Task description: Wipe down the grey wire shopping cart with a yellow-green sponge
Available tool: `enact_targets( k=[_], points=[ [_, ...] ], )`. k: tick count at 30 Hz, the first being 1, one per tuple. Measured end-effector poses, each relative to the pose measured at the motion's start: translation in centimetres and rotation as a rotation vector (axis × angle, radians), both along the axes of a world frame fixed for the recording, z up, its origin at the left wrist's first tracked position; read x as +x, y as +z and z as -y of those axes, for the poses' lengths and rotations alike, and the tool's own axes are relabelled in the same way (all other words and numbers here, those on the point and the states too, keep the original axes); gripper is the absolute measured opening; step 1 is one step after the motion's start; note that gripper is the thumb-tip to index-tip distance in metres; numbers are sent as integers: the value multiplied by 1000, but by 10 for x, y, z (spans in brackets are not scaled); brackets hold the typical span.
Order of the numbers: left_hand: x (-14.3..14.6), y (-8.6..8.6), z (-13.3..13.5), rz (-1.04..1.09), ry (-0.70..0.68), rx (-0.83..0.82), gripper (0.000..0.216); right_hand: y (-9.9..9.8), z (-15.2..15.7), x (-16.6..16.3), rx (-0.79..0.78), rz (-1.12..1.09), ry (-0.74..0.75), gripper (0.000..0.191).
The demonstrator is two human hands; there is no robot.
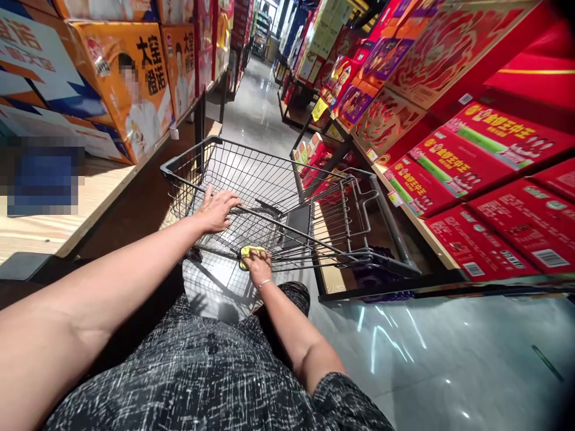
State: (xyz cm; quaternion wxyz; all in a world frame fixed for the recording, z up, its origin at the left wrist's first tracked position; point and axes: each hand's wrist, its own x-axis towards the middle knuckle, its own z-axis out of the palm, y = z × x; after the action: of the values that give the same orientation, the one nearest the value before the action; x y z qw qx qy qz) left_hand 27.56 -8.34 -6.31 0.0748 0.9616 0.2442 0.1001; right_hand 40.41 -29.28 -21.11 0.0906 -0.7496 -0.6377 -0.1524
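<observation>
Left hand (pixel 218 209), frame centre, fingers curled over rim of dark wire shopping cart (pixel 260 173). Right hand (pixel 259 266) just below, fingers closed on yellow cloth (pixel 250 251) against cart wire.

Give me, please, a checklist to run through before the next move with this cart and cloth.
1. Left hand steadying the cart: ok, it rests on the top rim.
2. Right hand on the yellow cloth: ok, pressed against a lower bar.
3. Basket free of goods: ok, none seen inside.
4. Gap to the right-hand shelf: cannot tell, the cart's side sits very close.
5. Wheels: cannot tell, hidden.
6. Floor dry: cannot tell, it is glossy with reflections.
</observation>
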Motion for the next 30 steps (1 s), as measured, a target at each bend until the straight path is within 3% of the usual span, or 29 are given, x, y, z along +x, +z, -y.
enact_targets(
  k=[3, 7, 10, 12, 15, 19, 22, 26, 30],
  points=[
    [1, -1, -6, -15, 35, 23, 61, 44, 20, 28, 91, 34, -32, 34],
    [4, -1, -10, -66, 102, 11, 64, 111, 65, 68, 404, 133, -178, 37],
    [9, 2, -4, -92, 195, 11, 68, 128, 86, 79, 531, 183, -261, 36],
    [13, 4, 4, -78, 192, 25, 76, 116, 86, 75, 515, 170, -278, 35],
    [18, 7, 15, -70, 54, 55, 82, 75, 69, 57, 402, 91, -285, 34],
    [20, 9, 18, -105, -2, 27, 80, 21, 38, 23, 117, 7, -199, 30],
    [20, 10, 13, -116, 10, -2, 79, -1, 16, 1, -81, -18, -75, 24],
    [20, 9, 2, -119, 44, 12, 78, -3, 2, -7, -152, -4, 60, 19],
    [19, 9, -12, -139, 116, 34, 71, 23, 19, 10, -78, 58, 117, 24]
  ],
)
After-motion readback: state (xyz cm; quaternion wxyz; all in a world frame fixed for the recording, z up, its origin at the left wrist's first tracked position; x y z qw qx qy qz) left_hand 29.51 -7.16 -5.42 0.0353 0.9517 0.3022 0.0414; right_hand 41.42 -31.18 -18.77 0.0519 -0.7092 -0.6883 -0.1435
